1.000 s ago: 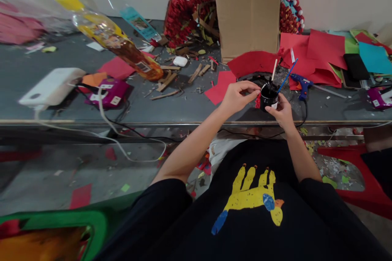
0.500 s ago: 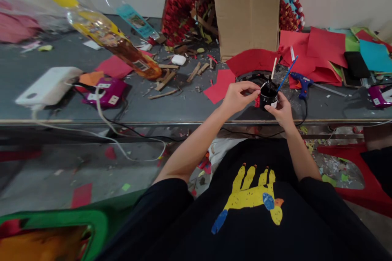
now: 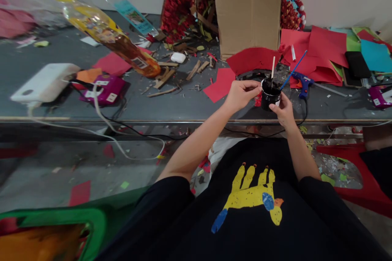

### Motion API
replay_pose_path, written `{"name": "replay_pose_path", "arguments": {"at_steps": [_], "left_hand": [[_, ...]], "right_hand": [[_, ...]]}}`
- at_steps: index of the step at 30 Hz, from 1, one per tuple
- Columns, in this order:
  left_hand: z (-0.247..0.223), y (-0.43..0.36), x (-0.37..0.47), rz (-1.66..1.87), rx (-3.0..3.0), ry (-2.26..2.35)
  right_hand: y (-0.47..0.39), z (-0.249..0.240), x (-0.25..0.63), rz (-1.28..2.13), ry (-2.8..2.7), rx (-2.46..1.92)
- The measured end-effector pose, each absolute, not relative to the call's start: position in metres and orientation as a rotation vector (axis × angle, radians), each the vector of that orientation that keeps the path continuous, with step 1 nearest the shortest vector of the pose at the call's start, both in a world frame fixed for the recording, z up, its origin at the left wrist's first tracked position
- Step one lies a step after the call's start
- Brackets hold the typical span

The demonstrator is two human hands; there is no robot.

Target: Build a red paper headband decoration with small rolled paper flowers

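Observation:
My right hand [image 3: 284,111] is wrapped round a small black jar [image 3: 269,101] from the right, above the front edge of the table. Dark, paint-like stuff coats the inside of the jar. A pale wooden stick [image 3: 273,66] stands up in it, and a thin blue stick [image 3: 294,69], perhaps a brush handle, leans out to the right. My left hand [image 3: 241,96] has thumb and fingers pinched together at the jar's left rim. Whether they grip the rim or some small thing there is too small to tell. Red scraps [image 3: 257,100] lie just behind the jar.
A curved red piece [image 3: 252,60] lies before a tall cardboard box [image 3: 247,12]. To the right are a blue glue gun [image 3: 304,85] and red paper sheets [image 3: 326,47]. Leftward are wood bits, a tilted yellow-capped bottle [image 3: 113,38], a purple power block [image 3: 105,89] and trailing cables.
The jar has shifted slightly right and its mouth faces me more. The blue stick leans further right, and the wooden stick stands straighter. Both hands stay at the jar.

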State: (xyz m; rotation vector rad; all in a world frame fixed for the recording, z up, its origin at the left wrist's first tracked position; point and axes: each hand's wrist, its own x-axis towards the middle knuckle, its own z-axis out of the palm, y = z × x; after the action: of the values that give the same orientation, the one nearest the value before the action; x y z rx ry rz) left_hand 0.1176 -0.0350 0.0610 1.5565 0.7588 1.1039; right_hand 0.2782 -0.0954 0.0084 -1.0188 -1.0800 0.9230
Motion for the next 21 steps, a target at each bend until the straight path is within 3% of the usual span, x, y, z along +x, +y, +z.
{"name": "replay_pose_path", "arguments": {"at_steps": [21], "left_hand": [[0.081, -0.021, 0.111, 1.14, 1.706, 0.689]], "right_hand": [[-0.108, 0.006, 0.289, 1.135, -0.94, -0.751]]}}
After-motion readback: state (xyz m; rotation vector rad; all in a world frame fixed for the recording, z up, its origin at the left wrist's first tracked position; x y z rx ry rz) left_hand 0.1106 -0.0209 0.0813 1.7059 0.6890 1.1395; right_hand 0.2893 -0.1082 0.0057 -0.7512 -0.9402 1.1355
